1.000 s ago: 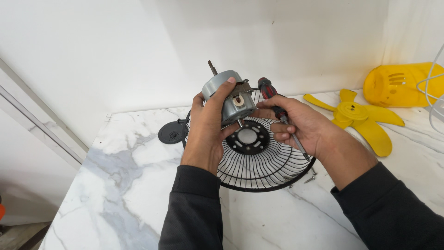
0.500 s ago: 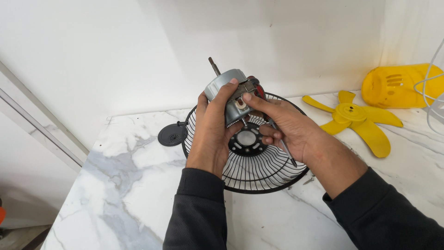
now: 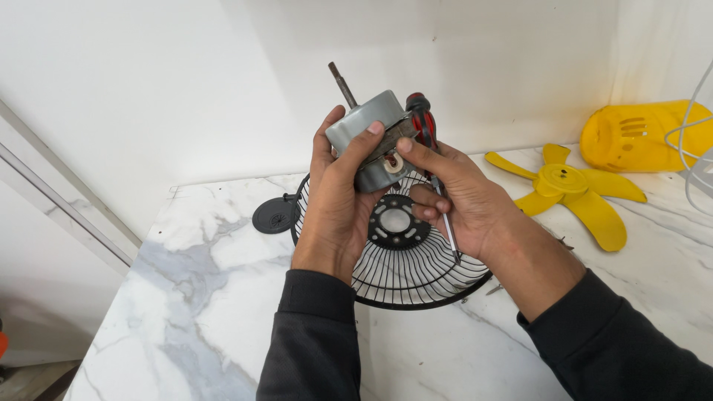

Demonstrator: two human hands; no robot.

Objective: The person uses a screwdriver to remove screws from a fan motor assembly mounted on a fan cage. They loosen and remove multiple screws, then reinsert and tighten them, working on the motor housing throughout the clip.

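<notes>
Both hands (image 3: 338, 215) grip motor (image 3: 368, 137); right apparently pinches screwdriver (image 3: 425, 128).

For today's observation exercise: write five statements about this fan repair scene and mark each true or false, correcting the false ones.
1. The left hand grips a grey fan motor. True.
2. The right hand holds a hammer. False: it holds a screwdriver with a red and black handle.
3. The yellow fan blade is mounted on the motor shaft. False: it lies on the marble counter, apart.
4. A black wire fan guard lies beneath the hands. True.
5. The yellow housing sits at the counter's left end. False: it is at the right.
</notes>
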